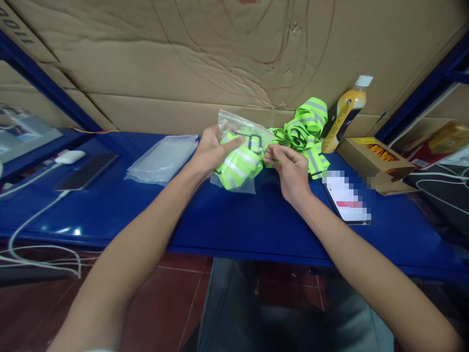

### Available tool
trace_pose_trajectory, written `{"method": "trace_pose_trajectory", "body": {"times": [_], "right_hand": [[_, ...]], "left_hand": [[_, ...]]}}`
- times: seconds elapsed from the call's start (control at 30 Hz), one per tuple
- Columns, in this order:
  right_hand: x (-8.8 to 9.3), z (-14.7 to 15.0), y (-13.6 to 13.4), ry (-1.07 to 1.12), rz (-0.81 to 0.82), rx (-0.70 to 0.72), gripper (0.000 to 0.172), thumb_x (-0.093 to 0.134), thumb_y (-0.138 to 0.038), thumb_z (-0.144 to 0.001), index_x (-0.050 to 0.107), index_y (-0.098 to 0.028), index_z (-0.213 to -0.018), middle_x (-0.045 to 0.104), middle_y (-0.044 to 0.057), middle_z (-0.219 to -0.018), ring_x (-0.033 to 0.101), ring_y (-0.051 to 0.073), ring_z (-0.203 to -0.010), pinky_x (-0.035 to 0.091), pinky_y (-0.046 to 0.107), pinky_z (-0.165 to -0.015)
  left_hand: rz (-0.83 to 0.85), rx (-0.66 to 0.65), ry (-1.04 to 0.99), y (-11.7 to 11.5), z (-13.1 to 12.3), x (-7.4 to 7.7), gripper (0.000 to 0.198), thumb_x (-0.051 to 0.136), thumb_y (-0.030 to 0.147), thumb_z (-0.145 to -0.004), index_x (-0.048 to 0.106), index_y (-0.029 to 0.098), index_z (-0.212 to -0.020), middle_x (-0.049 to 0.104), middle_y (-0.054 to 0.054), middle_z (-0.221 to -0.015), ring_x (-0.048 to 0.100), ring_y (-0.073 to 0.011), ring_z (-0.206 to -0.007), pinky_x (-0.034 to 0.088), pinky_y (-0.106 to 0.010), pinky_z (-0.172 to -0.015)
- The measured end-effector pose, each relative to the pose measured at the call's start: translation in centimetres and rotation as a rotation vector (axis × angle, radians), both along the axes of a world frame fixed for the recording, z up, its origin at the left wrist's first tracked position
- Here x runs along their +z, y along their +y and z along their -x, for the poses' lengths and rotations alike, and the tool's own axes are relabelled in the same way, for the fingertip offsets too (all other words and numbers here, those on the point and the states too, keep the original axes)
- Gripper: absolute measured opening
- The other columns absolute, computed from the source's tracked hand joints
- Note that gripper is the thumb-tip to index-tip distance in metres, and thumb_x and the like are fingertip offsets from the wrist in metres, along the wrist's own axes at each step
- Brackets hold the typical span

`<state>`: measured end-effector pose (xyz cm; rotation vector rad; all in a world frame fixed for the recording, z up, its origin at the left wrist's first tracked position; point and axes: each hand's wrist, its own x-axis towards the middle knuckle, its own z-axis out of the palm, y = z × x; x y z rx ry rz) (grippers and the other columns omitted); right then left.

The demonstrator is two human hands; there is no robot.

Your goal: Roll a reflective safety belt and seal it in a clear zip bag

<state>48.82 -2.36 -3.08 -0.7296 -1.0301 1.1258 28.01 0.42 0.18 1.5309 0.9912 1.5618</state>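
Observation:
A clear zip bag (224, 119) is held above the blue table, with a bundled neon-yellow reflective strap (236, 166) inside. A black buckle shows through the plastic. My left hand (212, 149) grips the bag's left side, its thumb lying across the front. At the right edge, near the bag's mouth, the fingers of my right hand (291, 166) are pinched together on the plastic. Behind that hand lies a loose heap of more reflective straps (306, 127). A stack of flat clear bags (164, 159) rests left of my left hand.
A phone (346, 198) with a lit screen lies right of my right hand, near an open cardboard box (379, 156) and a yellow drink bottle (346, 115). On the left are a dark phone (88, 172) on a cable and a white charger (69, 157). Cardboard (146, 73) backs the blue table (234, 225).

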Motion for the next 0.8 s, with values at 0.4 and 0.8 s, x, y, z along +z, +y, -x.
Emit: {"method": "trace_pose_trajectory", "body": {"times": [0.4, 0.8], "right_hand": [[-0.3, 0.8, -0.5, -0.143, 0.012, 0.053, 0.014, 0.082, -0.035, -0.077, 0.084, -0.021, -0.075, 0.079, 0.001, -0.079, 0.066, 0.013, -0.066, 0.058, 0.031, -0.066], [-1.2, 0.5, -0.8, -0.736, -0.335, -0.128, 0.023, 0.068, -0.038, -0.093, 0.082, -0.02, -0.096, 0.078, 0.01, -0.101, 0.071, 0.025, -0.092, 0.061, 0.044, -0.087]], "left_hand": [[-0.004, 0.711, 0.496, 3.3, 8.7, -0.3, 0.061, 0.102, 0.033, -0.068, 0.053, 0.022, -0.104, 0.064, -0.013, -0.118, 0.045, -0.047, -0.146, 0.026, -0.059, -0.127], [0.183, 0.657, 1.249, 3.3, 6.8, -1.3, 0.057, 0.046, 0.048, -0.103, 0.078, 0.004, -0.122, 0.075, -0.031, -0.127, 0.064, -0.0478, -0.131, 0.045, -0.058, -0.113]]}}
